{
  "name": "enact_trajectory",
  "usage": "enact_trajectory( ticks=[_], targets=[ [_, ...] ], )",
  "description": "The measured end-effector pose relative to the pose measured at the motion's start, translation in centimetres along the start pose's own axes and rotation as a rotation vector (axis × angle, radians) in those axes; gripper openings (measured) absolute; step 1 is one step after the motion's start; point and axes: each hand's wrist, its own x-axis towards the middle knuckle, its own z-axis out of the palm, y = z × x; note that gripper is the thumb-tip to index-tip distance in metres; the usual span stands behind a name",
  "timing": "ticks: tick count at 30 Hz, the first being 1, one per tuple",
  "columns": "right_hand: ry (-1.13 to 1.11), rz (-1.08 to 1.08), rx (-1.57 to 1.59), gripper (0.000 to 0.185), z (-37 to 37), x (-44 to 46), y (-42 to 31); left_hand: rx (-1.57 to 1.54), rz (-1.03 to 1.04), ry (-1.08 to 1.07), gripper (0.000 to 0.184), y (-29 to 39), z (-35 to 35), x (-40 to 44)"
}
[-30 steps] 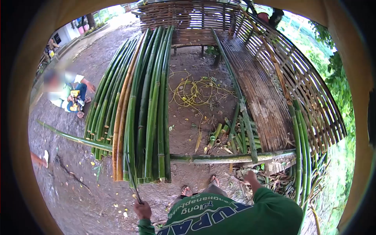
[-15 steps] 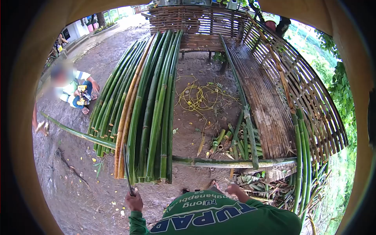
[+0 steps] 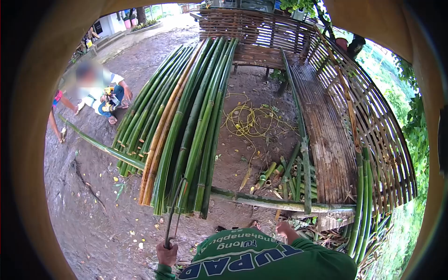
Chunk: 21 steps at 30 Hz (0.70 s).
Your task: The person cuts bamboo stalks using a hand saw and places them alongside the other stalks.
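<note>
My left hand (image 3: 166,254) is closed round the handle of a thin dark saw (image 3: 171,219), which points up and away from me. The saw's far end overlaps the near cut ends of a stack of long green bamboo poles (image 3: 191,135). Two brownish poles (image 3: 165,135) lie among the green ones. My right hand (image 3: 283,228) is held in front of my green shirt (image 3: 242,254), its fingers curled in, with nothing visible in it. It is near a crosswise bamboo pole (image 3: 280,204) and touches nothing that I can see.
A person (image 3: 100,91) crouches at the left with a yellow tool (image 3: 109,98); another person's arms (image 3: 57,116) reach in beside them. Yellow cord (image 3: 252,119) lies coiled on the ground. A slatted bamboo bench (image 3: 322,135), upright poles (image 3: 364,205) and bamboo scraps (image 3: 326,235) are at the right.
The view has turned, so the scene sits further right. The saw has swung over the poles' near ends, its frame now showing. My right hand has drawn in, and another person's arms have come in at left.
</note>
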Motion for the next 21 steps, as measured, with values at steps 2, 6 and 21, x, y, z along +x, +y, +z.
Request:
enact_trajectory(
  ticks=[2,6,21],
  targets=[
    [-0.149,-0.089,-0.184,0.022,-0.7,-0.2,-1.8,-0.036,-0.048,0.007,0.021,-0.8,0.4,-0.3],
    [-0.051,-0.372,-0.348,0.023,2.7,2.6,-1.3,-0.152,-0.122,0.042,0.024,-2.8,2.4,0.1],
    [0.319,0.046,0.696,0.013,3.5,4.5,2.3,0.111,0.188,-0.398,0.023,3.4,7.8,2.3]
  ],
)
